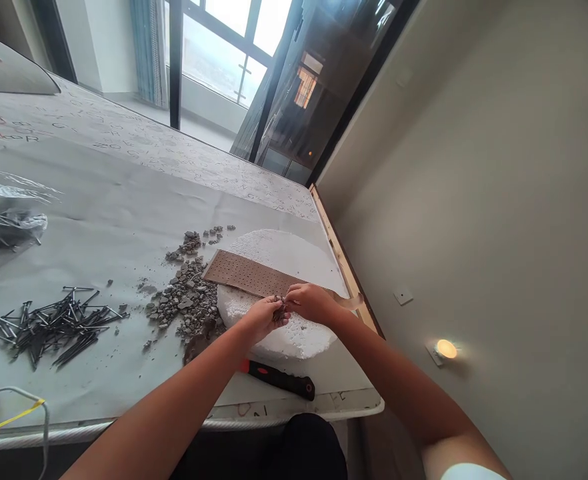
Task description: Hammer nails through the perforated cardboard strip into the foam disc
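My left hand [265, 318] and my right hand [310, 301] meet over a white foam disc [274, 250] on the table. Both are closed in a pinch around something small and dark between the fingertips; I cannot make out what it is. A brown perforated board [247, 273] lies flat across the foam, its near end just under my hands. A heap of grey stone chips [187, 303] lies right beside the foam on the left.
A pile of dark nails [54, 327] lies at the left. A tool's red and black handle [279, 379] rests by the near table edge [324, 413]. A clear plastic bag [4, 223] sits far left. A wall with a lit lamp [445, 348] stands to the right.
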The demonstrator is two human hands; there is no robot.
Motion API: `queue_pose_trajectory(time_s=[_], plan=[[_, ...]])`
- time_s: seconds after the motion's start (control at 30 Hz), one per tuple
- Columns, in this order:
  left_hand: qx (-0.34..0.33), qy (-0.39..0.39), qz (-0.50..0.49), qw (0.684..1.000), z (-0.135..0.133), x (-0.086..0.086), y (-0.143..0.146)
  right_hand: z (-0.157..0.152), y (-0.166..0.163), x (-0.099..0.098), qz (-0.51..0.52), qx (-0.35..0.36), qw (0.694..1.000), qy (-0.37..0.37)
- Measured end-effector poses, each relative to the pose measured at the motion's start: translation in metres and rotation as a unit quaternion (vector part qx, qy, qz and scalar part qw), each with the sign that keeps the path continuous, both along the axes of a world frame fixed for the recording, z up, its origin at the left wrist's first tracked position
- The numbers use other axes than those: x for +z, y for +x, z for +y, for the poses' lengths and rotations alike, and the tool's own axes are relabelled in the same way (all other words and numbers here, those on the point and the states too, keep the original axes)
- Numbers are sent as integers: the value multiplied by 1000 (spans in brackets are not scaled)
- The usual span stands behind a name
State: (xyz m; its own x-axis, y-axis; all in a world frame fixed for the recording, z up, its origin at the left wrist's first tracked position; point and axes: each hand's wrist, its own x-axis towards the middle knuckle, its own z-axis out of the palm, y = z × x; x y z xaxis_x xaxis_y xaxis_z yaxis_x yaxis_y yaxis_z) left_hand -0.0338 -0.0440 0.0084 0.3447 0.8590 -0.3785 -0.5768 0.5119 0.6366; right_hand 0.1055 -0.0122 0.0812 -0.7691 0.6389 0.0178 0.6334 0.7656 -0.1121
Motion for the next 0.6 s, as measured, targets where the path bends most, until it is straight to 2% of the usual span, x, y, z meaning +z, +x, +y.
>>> queue_pose_trajectory(time_s=[0.17,0.27,0.4,0.5,0.6], plan=[[-20,-23,-25,999,1,0,-1,1,-3,0,-61,19,998,13],[-29,-30,-34,999,2,0,-1,1,-1,-3,-65,17,998,22],[-25,-57,-28,998,4,1,-2,7,10,-8,-43,-37,997,45],[-15,-79,-26,996,4,3,-4,12,25,-15,-113,-93,986,74],[-10,-83,-37,996,4,5,-5,12,37,-26,-167,-115,976,79]])
